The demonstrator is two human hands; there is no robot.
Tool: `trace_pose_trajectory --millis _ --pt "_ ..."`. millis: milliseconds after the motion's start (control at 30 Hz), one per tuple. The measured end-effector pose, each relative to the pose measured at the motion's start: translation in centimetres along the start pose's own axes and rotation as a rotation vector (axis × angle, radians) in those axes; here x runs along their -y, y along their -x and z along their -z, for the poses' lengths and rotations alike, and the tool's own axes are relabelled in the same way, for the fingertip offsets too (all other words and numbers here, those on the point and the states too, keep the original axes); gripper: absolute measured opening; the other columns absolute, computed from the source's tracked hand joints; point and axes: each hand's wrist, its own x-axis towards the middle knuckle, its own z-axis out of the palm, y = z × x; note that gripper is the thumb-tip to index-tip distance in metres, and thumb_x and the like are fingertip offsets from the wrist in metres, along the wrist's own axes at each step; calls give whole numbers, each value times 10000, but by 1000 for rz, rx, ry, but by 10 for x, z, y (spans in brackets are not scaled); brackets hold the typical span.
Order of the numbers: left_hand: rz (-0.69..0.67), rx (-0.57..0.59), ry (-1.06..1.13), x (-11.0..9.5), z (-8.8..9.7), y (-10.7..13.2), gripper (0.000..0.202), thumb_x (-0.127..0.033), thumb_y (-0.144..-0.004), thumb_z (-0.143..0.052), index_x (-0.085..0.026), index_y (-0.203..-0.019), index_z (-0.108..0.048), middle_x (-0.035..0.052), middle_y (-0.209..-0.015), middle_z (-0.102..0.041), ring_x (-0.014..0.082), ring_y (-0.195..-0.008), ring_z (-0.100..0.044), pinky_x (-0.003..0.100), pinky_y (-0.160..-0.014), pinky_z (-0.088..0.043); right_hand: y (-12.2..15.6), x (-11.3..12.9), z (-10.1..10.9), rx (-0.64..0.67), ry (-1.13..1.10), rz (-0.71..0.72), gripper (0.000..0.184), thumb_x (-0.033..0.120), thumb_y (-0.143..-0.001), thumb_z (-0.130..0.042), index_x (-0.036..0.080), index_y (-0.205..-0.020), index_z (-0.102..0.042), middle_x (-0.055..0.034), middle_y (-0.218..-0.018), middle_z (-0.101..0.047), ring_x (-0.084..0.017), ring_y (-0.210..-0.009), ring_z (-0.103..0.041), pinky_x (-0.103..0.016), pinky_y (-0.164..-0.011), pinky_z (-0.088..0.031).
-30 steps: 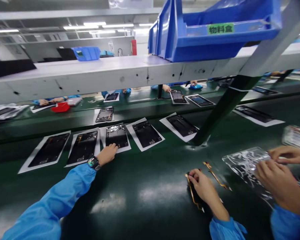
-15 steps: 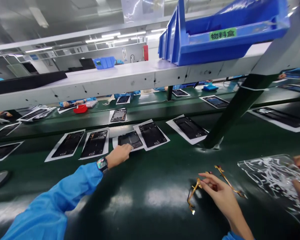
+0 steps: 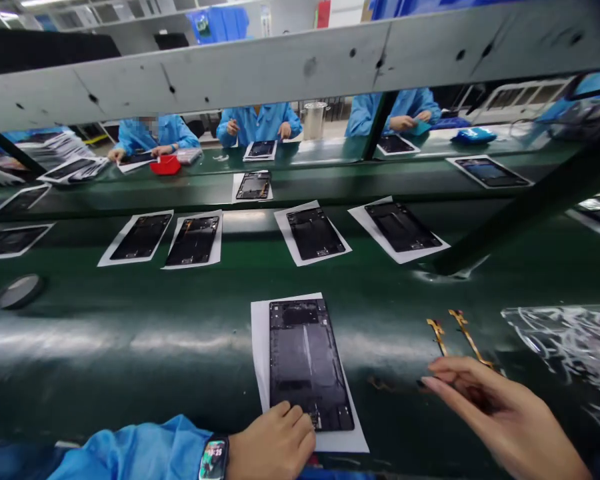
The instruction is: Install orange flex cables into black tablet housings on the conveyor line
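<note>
Left hand (image 3: pixel 275 440), fingers curled, tips on near end of black rectangular phone frame (image 3: pixel 305 360); grip unclear; frame lies on white paper sheet (image 3: pixel 260 347), dark green belt (image 3: pixel 130 333); right hand (image 3: pixel 500 420) spread empty, just beside 2 thin gold flex strips (image 3: pixel 469 339).

Green belt (image 3: pixel 105 333) stretches under the left hand (image 3: pixel 273 443); beyond it a grey shelf (image 3: pixel 280 67) spans overhead, a black strut (image 3: pixel 530 207) slants down beyond the right hand (image 3: pixel 500 420), and workers (image 3: pixel 257 123) in blue sit across at a far table (image 3: pixel 330 150).
</note>
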Motion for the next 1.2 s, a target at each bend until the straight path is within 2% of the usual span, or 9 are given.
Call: trace_pose_trajectory --millis 167,267,333,433,533,600,700,867,1200 --pt "242 -58 295 34 14 23 284 -452 -932 -561 -174 -979 -590 60 -927 -625 191 -850 -574 318 -768 -451 -5 23 -16 182 36 106 309 564 -734 -706 257 -732 -746 -59 -703 -699 -204 -571 -618 -276 -497 -501" --pt "544 -312 462 76 30 23 199 -352 -976 -495 -184 -1006 -596 72 -981 -634 191 -926 -585 319 -833 -462 -9 44 -30 298 32 183 256 506 -811 -667 268 -825 -760 -60 -801 -726 -215 -667 -656 -281 -580 -524" --pt "634 -470 611 97 40 16 171 -316 -964 -514 -189 -1046 -593 78 -1056 -641 195 -1006 -591 327 -899 -457 -13 62 -43 399 35 231 234 456 -869 -617 269 -890 -756 -56 -875 -732 -212 -742 -665 -281 -642 -526" --pt "532 -481 956 101 49 0 375 -320 -894 -638 -207 -1231 -518 77 -1189 -638 196 -1128 -585 329 -1009 -421 -26 87 -67 526 60 267 247 398 -921 -545 248 -939 -741 -39 -839 -723 -175 -684 -635 -265 -618 -487" --pt "422 -356 1178 82 44 -8 677 -280 -808 -739 -205 -1364 -361 39 -1037 -693 173 -1014 -646 314 -985 -450 -49 101 -94 576 20 259 225 345 -905 -547 199 -956 -709 -13 -715 -691 -139 -580 -573 -244 -554 -429" --pt "494 -337 1080 69 31 -7 669 -221 -820 -705 -205 -1374 -330 -7 -890 -687 155 -862 -661 299 -889 -491 -65 101 -113 580 -1 246 186 307 -879 -562 175 -929 -682 -6 -691 -685 -135 -589 -568 -237 -563 -415" --pt "594 -369 618 62 11 5 474 -151 -886 -562 -205 -1332 -409 16 -893 -668 179 -841 -637 323 -815 -497 -83 93 -139 619 24 242 141 255 -853 -561 164 -822 -664 -7 -671 -681 -133 -602 -576 -236 -586 -409" --pt "442 -328 27 71 1 22 218 -132 -966 -412 -152 -1127 -558 60 -848 -647 200 -782 -615 337 -714 -484 -99 81 -183 687 158 274 129 163 -818 -563 172 -773 -683 -4 -725 -684 -124 -657 -598 -225 -606 -395" --pt "332 -425 -170 82 -2 20 220 -128 -996 -361 -91 -1116 -542 50 -812 -632 180 -705 -594 324 -620 -455 -125 84 -233 740 357 202 85 122 -715 -702 203 -703 -682 32 -645 -618 -110 -612 -549 -216 -543 -330"
